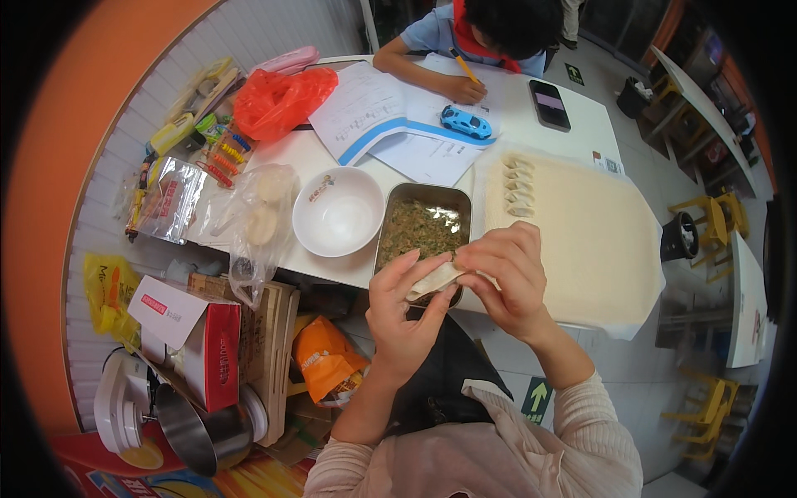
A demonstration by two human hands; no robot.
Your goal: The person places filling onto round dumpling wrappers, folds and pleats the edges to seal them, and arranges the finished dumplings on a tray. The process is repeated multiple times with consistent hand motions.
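Observation:
Between my two hands is a folded dumpling (pixel 434 281), its pale wrapper closed over into a long shape. My left hand (pixel 405 317) holds its left end between thumb and fingers. At the other end, the thumb and fingers of my right hand (pixel 514 280) pinch the wrapper's edge. Just beneath and beyond them, a rectangular metal tray (pixel 428 187) holds minced filling (pixel 417 227) flecked with green. Several finished dumplings (pixel 518 185) lie in a column on a cloth-covered board (pixel 579 243) to the right.
A white bowl (pixel 339 211) stands left of the tray, beside a plastic bag of round wrappers (pixel 261 224). Across the table a person (pixel 461 87) writes in open workbooks (pixel 367 106), near a blue toy car (pixel 465 122) and a phone (pixel 550 104). Boxes and a steel pot (pixel 205 429) crowd the lower left.

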